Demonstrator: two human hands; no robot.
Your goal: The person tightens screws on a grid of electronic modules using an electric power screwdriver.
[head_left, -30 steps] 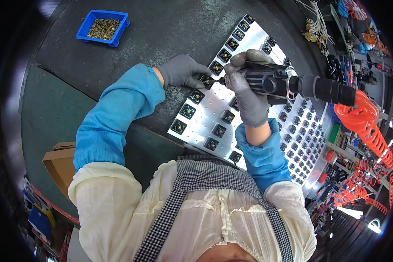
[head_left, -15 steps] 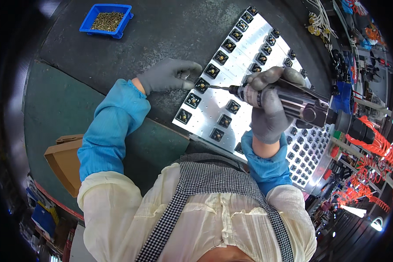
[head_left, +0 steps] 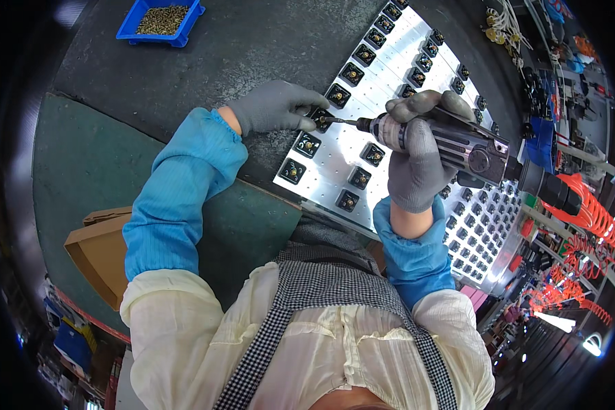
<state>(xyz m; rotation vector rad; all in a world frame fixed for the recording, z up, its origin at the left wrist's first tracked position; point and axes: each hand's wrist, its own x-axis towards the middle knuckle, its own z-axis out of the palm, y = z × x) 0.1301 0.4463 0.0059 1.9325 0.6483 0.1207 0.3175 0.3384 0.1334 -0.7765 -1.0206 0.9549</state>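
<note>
In the head view, the person's right hand [head_left: 420,147], in a grey glove, is grasping a dark power driver [head_left: 461,145] with a closed grip, the fingers wrapping around its body. The driver is lying nearly level across the hand, and its thin bit [head_left: 343,121] is pointing left and reaching a black block [head_left: 320,117] on the left edge of a silver metal panel [head_left: 328,167]. The left hand [head_left: 273,107], also gloved in grey, is reaching in from the left, its fingers and thumb bending around that same block; whether this grip is clenching the block or only resting against it, one cannot tell. Other black blocks [head_left: 352,74] are standing in rows along the panel, both nearer and farther than the worked one. On the right, beyond the right wrist, many smaller-looking blocks [head_left: 482,220] are covering a silver surface. An orange coiled hose [head_left: 584,212] is showing just behind the driver's rear end. At the far left, a blue tray [head_left: 186,31] is holding small brass-coloured pieces [head_left: 162,20] on the dark table [head_left: 232,55]. At the near left, an open cardboard box [head_left: 99,249] is sitting beside the blue left sleeve [head_left: 174,198].
</note>
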